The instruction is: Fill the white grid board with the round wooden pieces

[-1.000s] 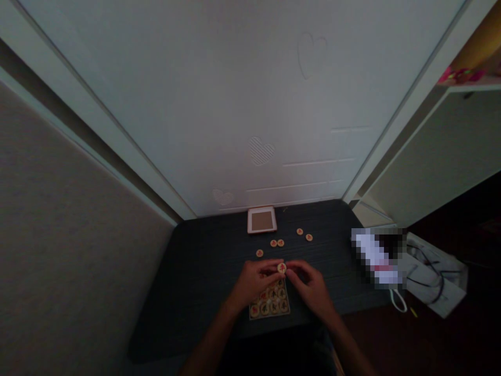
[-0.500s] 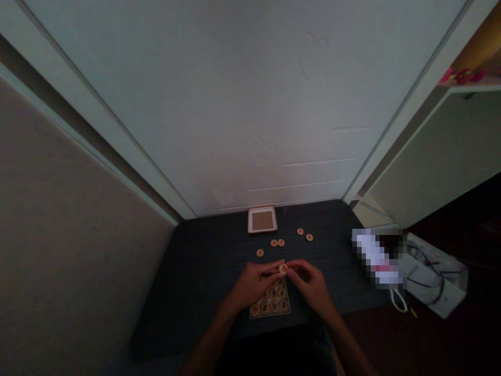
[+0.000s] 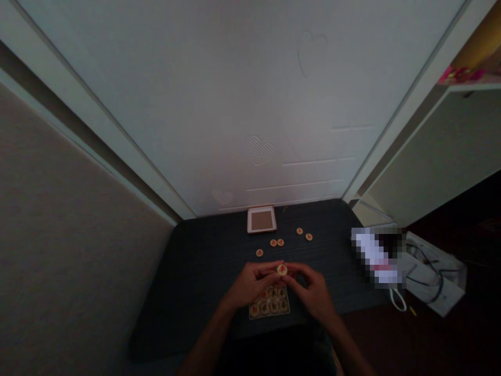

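A round xiangqi piece with a red character faces up between my two hands, above a box. My left hand pinches it from the left with the fingers together. From the other side, the thumb and fingers of my right hand close on the same piece. Below them lies the shallow box, holding rows of pieces with red and dark characters. My hands cover its far part.
A loose piece lies beyond my left hand, a touching pair farther back, and two more to the right. A white-rimmed box lid is near the wall. Right of the dark table are a blurred-out object and a white bag.
The held piece has dropped very slightly toward me, and my right fingers have drawn closer around it. The loose pieces and the box have stayed in place.
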Demonstrator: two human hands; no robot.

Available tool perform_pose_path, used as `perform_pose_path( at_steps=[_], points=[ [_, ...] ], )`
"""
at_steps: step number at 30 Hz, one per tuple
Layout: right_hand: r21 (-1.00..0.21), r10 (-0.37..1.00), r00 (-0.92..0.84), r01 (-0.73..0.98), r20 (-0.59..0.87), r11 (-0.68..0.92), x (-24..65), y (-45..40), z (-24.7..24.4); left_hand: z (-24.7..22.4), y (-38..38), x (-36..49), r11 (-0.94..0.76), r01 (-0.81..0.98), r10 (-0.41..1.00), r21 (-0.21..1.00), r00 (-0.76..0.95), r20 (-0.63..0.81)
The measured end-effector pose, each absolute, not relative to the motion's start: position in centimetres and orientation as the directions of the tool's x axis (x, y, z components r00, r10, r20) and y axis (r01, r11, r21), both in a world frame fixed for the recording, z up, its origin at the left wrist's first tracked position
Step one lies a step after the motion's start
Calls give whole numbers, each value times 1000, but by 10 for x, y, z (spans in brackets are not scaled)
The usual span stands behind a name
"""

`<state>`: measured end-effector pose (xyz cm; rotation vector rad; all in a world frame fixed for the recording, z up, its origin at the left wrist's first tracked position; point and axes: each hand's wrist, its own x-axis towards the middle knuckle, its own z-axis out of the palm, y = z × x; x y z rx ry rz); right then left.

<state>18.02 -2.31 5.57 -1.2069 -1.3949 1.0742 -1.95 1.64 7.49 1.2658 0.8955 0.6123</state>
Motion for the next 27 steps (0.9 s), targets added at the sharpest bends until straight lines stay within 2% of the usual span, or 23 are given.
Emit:
perform_pose_path(
  at_steps=[11, 27],
  points=[
    [-968, 985, -58, 185, 163, 171, 179, -24, 58, 75, 17, -21, 225, 37, 817, 974, 537, -209],
    [-981, 994, -34, 160, 106, 110, 179, -23, 47, 100, 14, -19, -76, 317, 882, 945, 463, -84]
  ],
)
